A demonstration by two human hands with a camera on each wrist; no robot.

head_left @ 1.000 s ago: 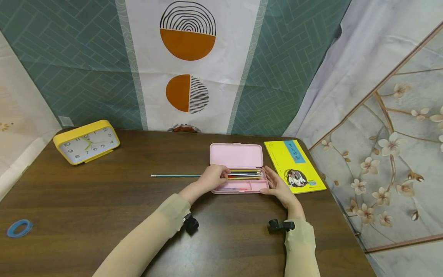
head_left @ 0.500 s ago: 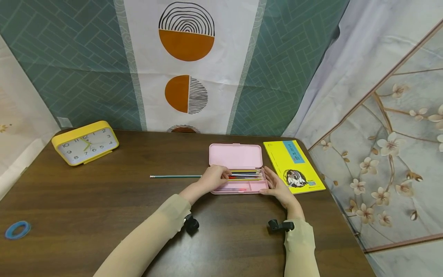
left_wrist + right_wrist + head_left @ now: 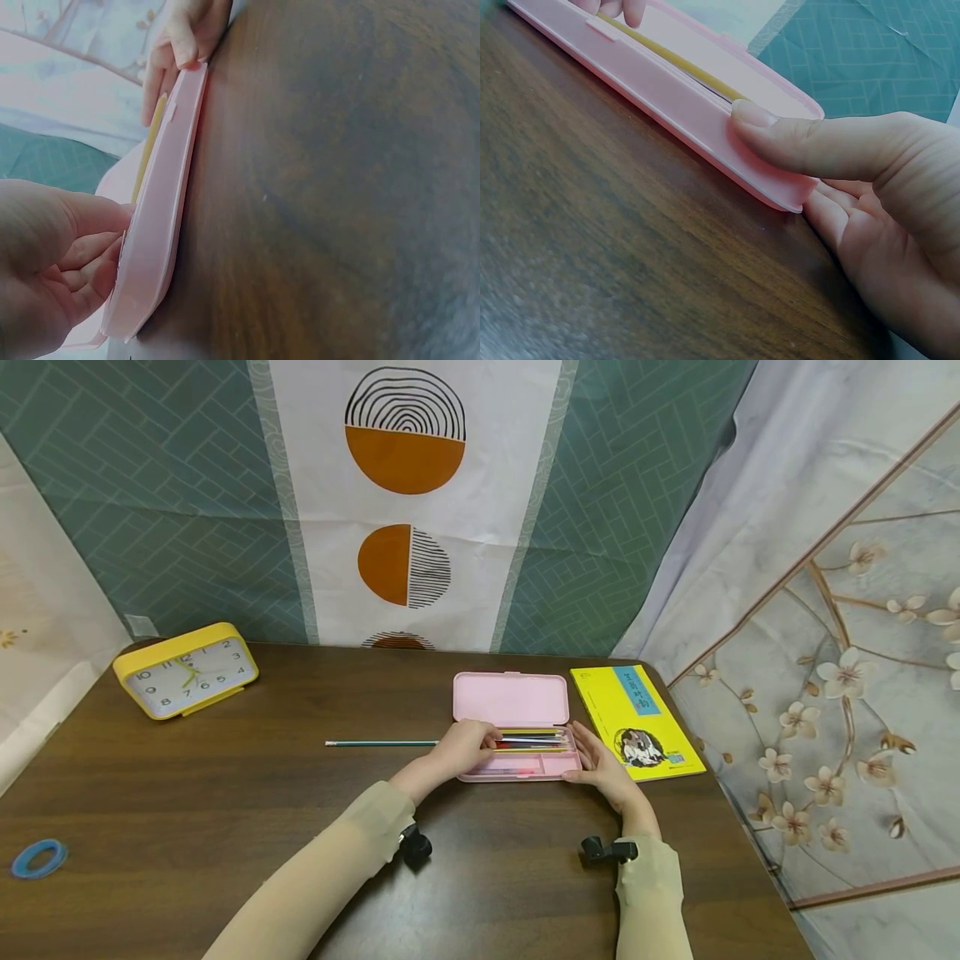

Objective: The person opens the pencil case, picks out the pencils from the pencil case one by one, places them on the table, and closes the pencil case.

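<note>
A pink pencil case [image 3: 510, 697] lies with its lid laid back on the table. Several pencils [image 3: 531, 739] fill its rear compartment, and a pen with a reddish-orange end shows in front. My left hand [image 3: 459, 747] reaches over the case's left end and pinches the near end of a yellow pencil [image 3: 150, 146]; the fingertips are partly hidden by the case wall. Around the right end, my right hand [image 3: 611, 772] grips the case, thumb [image 3: 780, 139] on its front edge and fingers behind. A green pencil [image 3: 378, 743] lies left of the case, its right end behind my left hand.
A yellow book [image 3: 637, 718] lies right of the case, close to my right hand. At the back left stands a yellow clock [image 3: 187, 672]. A blue ring like a tape roll [image 3: 39, 858] lies at the far left of the brown table [image 3: 225, 810].
The yellow pencil under my left hand has settled slightly lower along the rear compartment's front side. Both hands stay almost in place, and the head view has shifted a little.
</note>
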